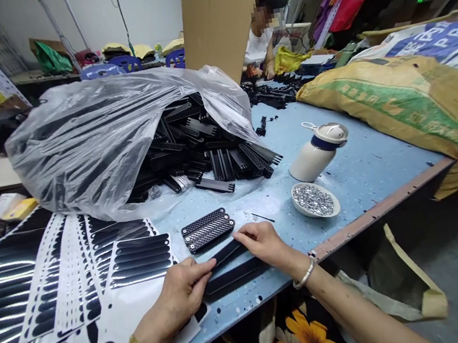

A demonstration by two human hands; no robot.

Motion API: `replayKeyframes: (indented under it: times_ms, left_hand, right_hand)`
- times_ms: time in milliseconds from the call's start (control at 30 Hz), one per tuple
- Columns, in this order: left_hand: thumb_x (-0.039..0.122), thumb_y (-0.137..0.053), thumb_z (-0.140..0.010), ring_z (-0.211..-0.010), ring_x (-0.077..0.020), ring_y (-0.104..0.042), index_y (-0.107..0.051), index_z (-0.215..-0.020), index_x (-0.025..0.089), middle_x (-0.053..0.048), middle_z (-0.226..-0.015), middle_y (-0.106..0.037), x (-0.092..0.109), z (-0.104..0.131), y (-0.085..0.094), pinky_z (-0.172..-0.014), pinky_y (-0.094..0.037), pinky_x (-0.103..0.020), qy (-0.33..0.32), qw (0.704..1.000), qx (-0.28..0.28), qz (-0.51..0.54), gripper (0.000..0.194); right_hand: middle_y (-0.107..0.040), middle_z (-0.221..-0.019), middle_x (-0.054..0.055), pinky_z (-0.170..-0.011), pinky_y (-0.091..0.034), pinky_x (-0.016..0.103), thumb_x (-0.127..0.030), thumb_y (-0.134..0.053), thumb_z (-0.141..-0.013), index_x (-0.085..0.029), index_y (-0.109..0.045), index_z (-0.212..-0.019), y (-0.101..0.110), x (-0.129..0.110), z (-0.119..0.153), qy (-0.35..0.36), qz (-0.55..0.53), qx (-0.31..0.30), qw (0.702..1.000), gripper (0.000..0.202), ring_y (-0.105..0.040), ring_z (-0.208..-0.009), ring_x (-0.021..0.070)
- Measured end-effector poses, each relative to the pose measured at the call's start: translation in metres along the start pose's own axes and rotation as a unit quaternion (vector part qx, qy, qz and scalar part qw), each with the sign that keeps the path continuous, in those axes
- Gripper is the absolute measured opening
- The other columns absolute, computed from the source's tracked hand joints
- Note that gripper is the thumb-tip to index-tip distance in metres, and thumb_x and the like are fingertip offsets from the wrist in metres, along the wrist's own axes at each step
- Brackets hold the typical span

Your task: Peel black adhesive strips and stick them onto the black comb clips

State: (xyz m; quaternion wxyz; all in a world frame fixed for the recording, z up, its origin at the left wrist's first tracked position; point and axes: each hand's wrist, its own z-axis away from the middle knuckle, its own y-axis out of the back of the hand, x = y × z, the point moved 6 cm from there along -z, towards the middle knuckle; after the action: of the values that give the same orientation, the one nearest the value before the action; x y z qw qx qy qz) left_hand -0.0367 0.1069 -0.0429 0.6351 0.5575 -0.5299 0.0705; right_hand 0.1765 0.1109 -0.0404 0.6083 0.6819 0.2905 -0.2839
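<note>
Close to the table's front edge, a narrow black strip runs between my two hands. My left hand has its index finger and thumb on the strip's left end. At the other end, the fingertips of my right hand pinch it. A second flat black strip lies on the table just nearer to me. Beyond my fingers sits a small stack of black textured pieces with silver dots at their ends. Sheets of black rounded stickers spread out left of my left hand.
A translucent plastic bag spills black toothed plastic parts across the blue table. To the right are a bowl of small silvery pieces and a white lidded cup. Sacks line the right edge. A person works behind cardboard.
</note>
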Motion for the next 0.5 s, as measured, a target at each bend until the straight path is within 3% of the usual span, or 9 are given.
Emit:
replayKeyframes:
  times_ms: [100, 167, 233, 333, 400, 500]
  left_hand:
    - [0.016, -0.053, -0.085, -0.059, -0.014, -0.06, -0.079, -0.101, 0.024, -0.004, -0.067, -0.065, 0.006, -0.001, 0.003, -0.057, -0.044, -0.024, 0.006, 1.0, -0.01, 0.015, 0.031]
    - [0.016, -0.055, -0.085, -0.063, -0.0149, -0.063, -0.078, -0.101, 0.022, -0.006, -0.073, -0.069, 0.012, -0.001, 0.022, -0.06, -0.048, -0.024, 0.0, 0.999, 0.018, 0.037, 0.029]
    - [0.017, -0.054, -0.088, -0.073, -0.0165, -0.068, -0.075, -0.107, 0.021, -0.007, -0.085, -0.073, 0.014, 0.004, 0.055, -0.066, -0.052, -0.026, -0.001, 0.995, 0.094, 0.029, 0.029]
    - [0.021, -0.053, -0.09, -0.095, -0.022, -0.07, -0.072, -0.108, 0.02, -0.009, -0.103, -0.075, -0.002, 0.028, 0.113, -0.085, -0.055, -0.033, 0.041, 0.967, 0.237, -0.08, 0.026]
    - [0.024, -0.055, -0.088, -0.104, -0.027, -0.069, -0.072, -0.109, 0.019, -0.012, -0.108, -0.075, -0.02, 0.051, 0.136, -0.092, -0.054, -0.039, 0.09, 0.939, 0.283, -0.172, 0.027]
    - [0.034, -0.069, -0.077, -0.124, -0.0408, -0.057, -0.065, -0.124, 0.015, -0.018, -0.123, -0.069, -0.046, 0.082, 0.13, -0.101, -0.048, -0.055, 0.153, 0.914, 0.246, -0.285, 0.051]
  right_hand:
    - [-0.062, -0.057, 0.005, -0.057, -0.046, 0.031, -0.038, -0.056, -0.082, -0.02, -0.063, -0.055, 0.007, -0.001, 0.007, 0.041, 0.036, 0.001, 0.999, 0.034, -0.058, -0.057, 0.0194]
    - [-0.062, -0.059, 0.005, -0.054, -0.046, 0.031, -0.035, -0.053, -0.085, -0.02, -0.067, -0.06, 0.017, -0.001, 0.012, 0.091, 0.077, 0.019, 0.993, 0.032, -0.059, -0.055, 0.0192]
    - [-0.064, -0.063, 0.005, -0.049, -0.046, 0.03, -0.032, -0.054, -0.087, -0.019, -0.071, -0.075, 0.03, -0.005, 0.016, 0.143, 0.096, 0.072, 0.982, 0.025, -0.061, -0.053, 0.0186]
    - [-0.063, -0.063, 0.003, -0.047, -0.048, 0.028, -0.023, -0.057, -0.089, -0.018, -0.068, -0.081, 0.035, -0.031, 0.02, 0.228, 0.079, 0.128, 0.962, 0.014, -0.06, -0.051, 0.0168]
    - [-0.063, -0.064, 0.003, -0.05, -0.05, 0.028, -0.016, -0.059, -0.089, -0.02, -0.066, -0.083, 0.023, -0.061, 0.026, 0.292, 0.046, 0.116, 0.948, 0.01, -0.061, -0.053, 0.0166]
    - [-0.069, -0.076, 0.007, -0.06, -0.056, 0.03, -0.01, -0.054, -0.089, -0.02, -0.066, -0.096, -0.021, -0.108, 0.045, 0.355, -0.016, 0.03, 0.934, 0.018, -0.066, -0.067, 0.0203]
